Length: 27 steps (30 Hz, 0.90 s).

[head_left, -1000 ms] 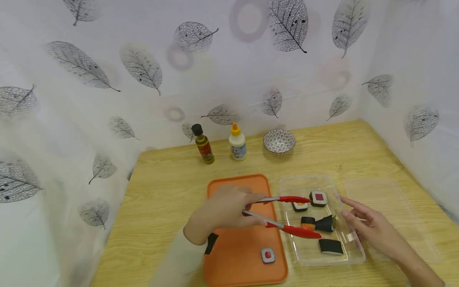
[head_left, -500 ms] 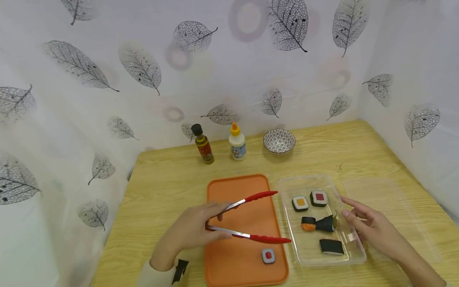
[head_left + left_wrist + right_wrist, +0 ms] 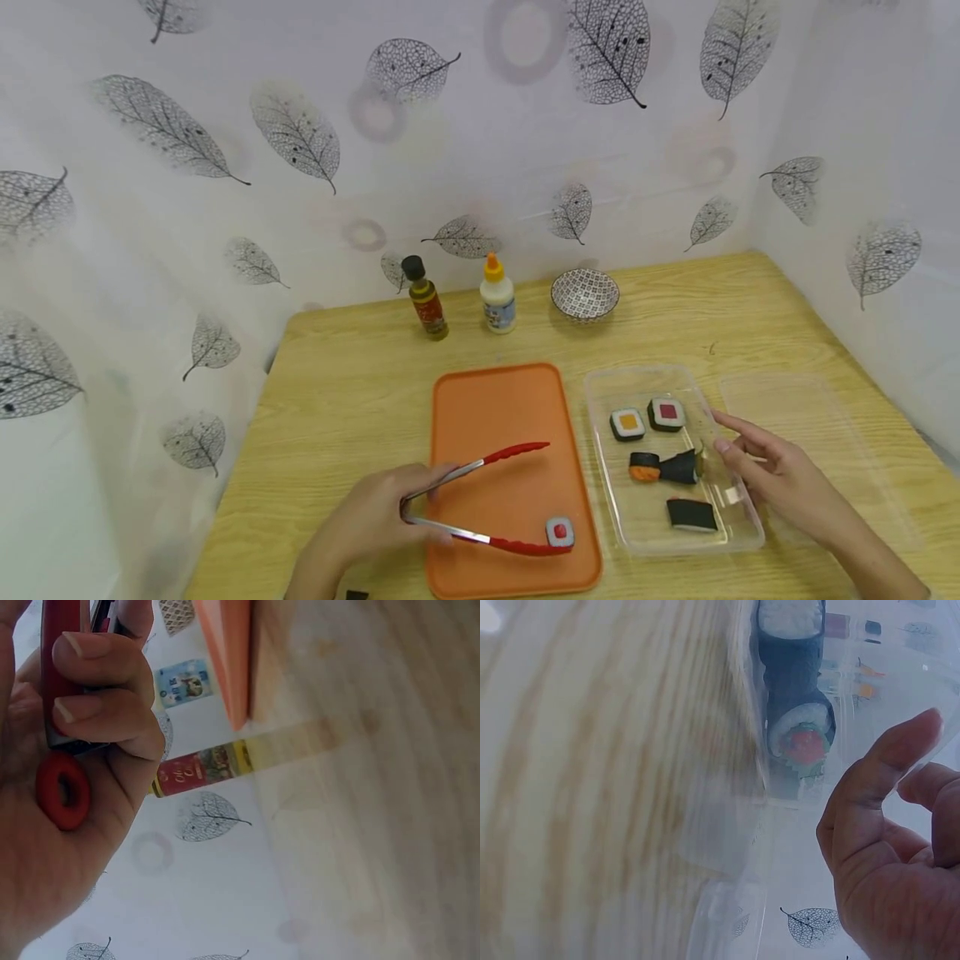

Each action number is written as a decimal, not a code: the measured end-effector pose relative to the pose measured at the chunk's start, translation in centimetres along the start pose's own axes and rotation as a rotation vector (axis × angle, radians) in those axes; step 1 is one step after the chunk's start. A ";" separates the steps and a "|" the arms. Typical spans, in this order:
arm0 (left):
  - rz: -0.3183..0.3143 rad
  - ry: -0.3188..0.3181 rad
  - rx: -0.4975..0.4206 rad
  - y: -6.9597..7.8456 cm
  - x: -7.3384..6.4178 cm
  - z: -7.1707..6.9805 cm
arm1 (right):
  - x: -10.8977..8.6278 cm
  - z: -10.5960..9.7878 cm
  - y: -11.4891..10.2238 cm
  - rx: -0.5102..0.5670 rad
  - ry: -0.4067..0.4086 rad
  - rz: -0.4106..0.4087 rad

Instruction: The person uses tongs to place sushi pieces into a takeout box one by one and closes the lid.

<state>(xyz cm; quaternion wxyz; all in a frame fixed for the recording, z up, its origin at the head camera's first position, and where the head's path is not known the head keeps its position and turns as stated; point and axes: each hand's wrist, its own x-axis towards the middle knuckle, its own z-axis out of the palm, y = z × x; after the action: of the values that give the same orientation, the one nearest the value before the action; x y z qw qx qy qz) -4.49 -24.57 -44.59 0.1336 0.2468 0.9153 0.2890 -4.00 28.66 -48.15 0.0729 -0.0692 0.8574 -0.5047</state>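
Note:
My left hand (image 3: 375, 512) grips a pair of metal tongs (image 3: 468, 533) with red tips, their arms spread apart over the orange tray (image 3: 495, 408). The lower tip overlaps the near edge of a sushi roll piece (image 3: 560, 529) with a red centre. A red pull ring (image 3: 64, 791) shows at the tongs' end by my palm. My right hand (image 3: 780, 475) pinches the right wall of a clear plastic container (image 3: 641, 525). Inside lie an orange-centred roll (image 3: 627, 424), a dark-red-centred roll (image 3: 666, 413), an orange-topped piece (image 3: 644, 467), a dark cone roll (image 3: 679, 467) and a black-wrapped piece (image 3: 692, 515).
Along the back stand a dark-capped oil bottle (image 3: 428, 304), a white squeeze bottle (image 3: 498, 300) with a yellow cap, and a patterned bowl (image 3: 585, 294). A clear lid (image 3: 810, 417) lies right of the container. Leaf-printed cloth borders the table.
My left hand has drawn the spread tongs from over the container leftward and then down toward the near end of the tray, beside the red-centred roll. My right hand stays put.

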 end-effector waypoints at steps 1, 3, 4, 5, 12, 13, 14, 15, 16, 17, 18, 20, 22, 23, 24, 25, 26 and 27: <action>-0.006 0.000 0.000 -0.1 -0.2 0.1 | 0.0 0.0 0.0 -0.001 0.002 -0.002; -0.009 0.004 0.003 -0.4 -0.4 0.5 | 0.0 0.1 0.0 -0.003 0.005 -0.005; -0.006 0.008 0.007 -0.5 -0.5 0.6 | 0.1 0.1 0.0 -0.006 0.005 -0.005; 0.001 0.010 0.013 -0.5 -0.6 0.8 | 0.1 0.1 0.0 -0.008 0.008 -0.006; 0.086 0.051 0.090 -0.7 -0.5 1.9 | 0.0 0.2 -0.3 0.001 0.002 0.008; 0.092 0.055 0.091 -0.7 -0.5 2.0 | 0.0 0.2 -0.4 0.001 0.001 0.010; 0.092 0.054 0.086 -0.6 -0.5 2.1 | -0.1 0.2 -0.4 0.000 -0.003 0.005; 0.092 0.053 0.083 -0.6 -0.5 2.1 | -0.1 0.2 -0.5 0.002 -0.003 0.010; 0.088 0.051 0.078 -0.6 -0.5 2.1 | -0.1 0.2 -0.5 0.003 -0.004 0.014; 0.087 0.049 0.077 -0.6 -0.5 2.2 | -0.1 0.2 -0.5 0.004 -0.007 0.015; 0.084 0.045 0.075 -0.5 -0.4 2.2 | -0.2 0.2 -0.5 0.005 -0.010 0.016; 0.075 0.036 0.074 -0.4 -0.4 2.2 | -0.2 0.2 -0.5 0.006 -0.013 0.018; 0.064 0.029 0.076 -0.4 -0.4 2.2 | -0.2 0.2 -0.5 0.013 -0.013 0.020; 0.060 0.025 0.076 -0.4 -0.4 2.2 | -0.2 0.2 -0.5 0.015 -0.013 0.019; 0.057 0.022 0.075 -0.3 -0.4 2.2 | -0.2 0.1 -0.4 0.017 -0.014 0.017; 0.054 0.018 0.074 -0.3 -0.4 2.2 | -0.2 0.1 -0.4 0.019 -0.014 0.010; 0.054 0.016 0.073 -0.3 -0.4 2.2 | -0.2 0.1 -0.3 0.022 -0.013 0.009; 0.050 0.012 0.069 -0.3 -0.4 2.2 | -0.1 0.0 -0.3 0.026 -0.012 0.008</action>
<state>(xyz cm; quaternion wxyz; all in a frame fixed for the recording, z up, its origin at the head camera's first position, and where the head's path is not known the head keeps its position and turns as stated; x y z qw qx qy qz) -3.43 -24.01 -46.51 0.1124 0.2721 0.9190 0.2622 -3.84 28.50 -47.90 0.0812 -0.0678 0.8505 -0.5152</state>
